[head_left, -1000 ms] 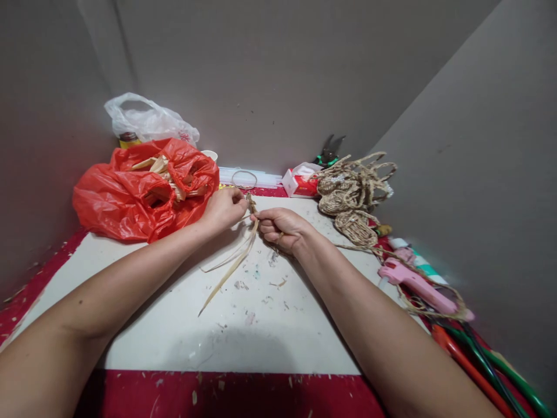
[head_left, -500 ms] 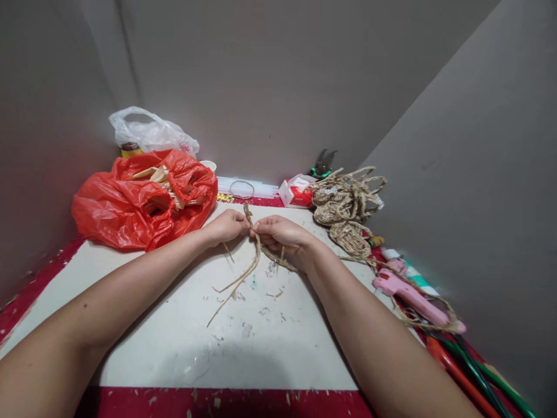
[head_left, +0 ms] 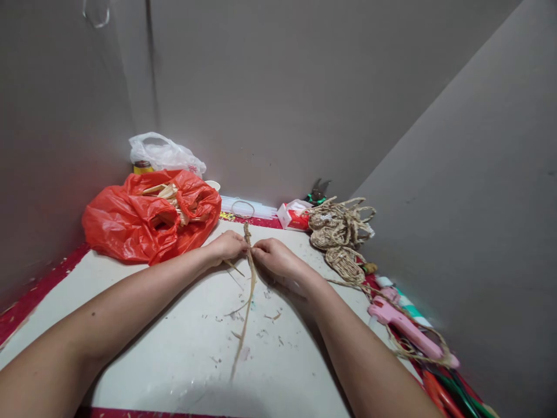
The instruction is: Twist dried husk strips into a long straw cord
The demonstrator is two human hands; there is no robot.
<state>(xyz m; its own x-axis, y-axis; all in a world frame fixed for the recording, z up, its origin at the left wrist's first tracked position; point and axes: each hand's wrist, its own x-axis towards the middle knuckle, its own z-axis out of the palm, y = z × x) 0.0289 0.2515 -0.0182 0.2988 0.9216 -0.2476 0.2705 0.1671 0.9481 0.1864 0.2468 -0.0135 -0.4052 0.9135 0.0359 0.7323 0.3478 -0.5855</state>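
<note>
Over the white board [head_left: 174,348], both hands meet at a thin twisted braid of dried plant fibre [head_left: 247,232], whose short thick end points away from me. My left hand [head_left: 232,245] pinches it from the left side, with a stray stiff fibre jutting out below the fingers. From the right, my right hand [head_left: 277,257] grips the same braid with thumb and forefinger. Loose fibre strands [head_left: 249,302] run down from the fingers toward me. Part of the braid is hidden behind the fingertips.
A red plastic bag [head_left: 117,226] of dried fibre lies at the left. Woven straw sandals [head_left: 342,232] are piled at the right, near pliers [head_left: 318,193] and a tissue packet [head_left: 296,216]. A pink glue gun [head_left: 407,331] lies at the right edge. Fibre scraps dot the board.
The loose strands have swung from lower left to nearly straight toward me. My right hand has turned, with its fingers more closed. The view has tilted up slightly.
</note>
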